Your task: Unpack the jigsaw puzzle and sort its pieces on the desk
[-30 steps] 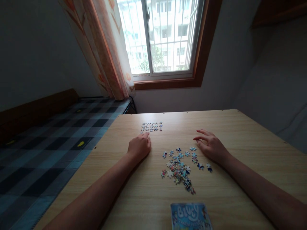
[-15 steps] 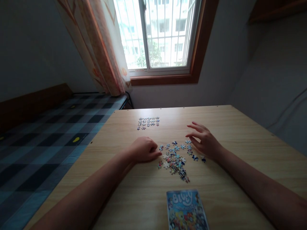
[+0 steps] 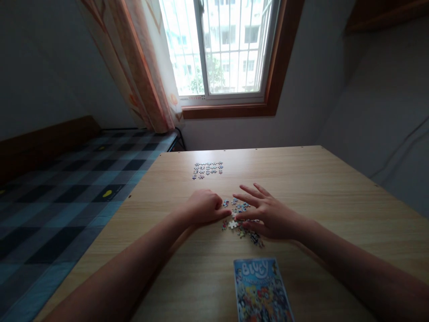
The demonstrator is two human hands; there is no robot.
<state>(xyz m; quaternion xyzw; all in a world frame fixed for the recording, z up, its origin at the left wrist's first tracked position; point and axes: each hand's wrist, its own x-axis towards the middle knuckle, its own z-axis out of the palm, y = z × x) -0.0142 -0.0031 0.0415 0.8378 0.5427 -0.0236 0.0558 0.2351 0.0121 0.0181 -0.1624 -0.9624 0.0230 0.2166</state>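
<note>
Head view: what is entered under loose jigsaw pieces [image 3: 255, 239]?

"One heap, small, flat, knobbed and notched, in the middle of the tabletop [image 3: 335, 201]. Colours: light blue, dark blue, white, touches of red and yellow-green. A white piece [image 3: 233, 224] lies at the left side, face mostly plain; a red-marked piece [image 3: 224, 225] lies just left of it. Darker pieces gather at the near end. Part of the heap is hidden."

And the laid-out pieces [image 3: 208, 172]?

"One group, farther back and to the left, towards the window [image 3: 234, 49]. Set in rows, with the wood showing through gaps. Far row: a joined strip. Nearest row: two pieces only, at the left end. Their pictures are too small to read."

Hands?

"Left hand [image 3: 207, 205]: fingers curled in, one digit stretched towards the heap's left edge; whether it pinches a piece, cannot tell. Right hand [image 3: 268, 217]: fingers spread wide above the heap, palm down, grasping nothing visible; contact with the pieces, cannot tell."

Anything nearer the person?

"One printed item [image 3: 263, 290], rectangular, blue at the top with 'BLUEY' in pale letters, a crowd of many-coloured figures below. Lies flat on the near side of the heap, apart from it."
</note>
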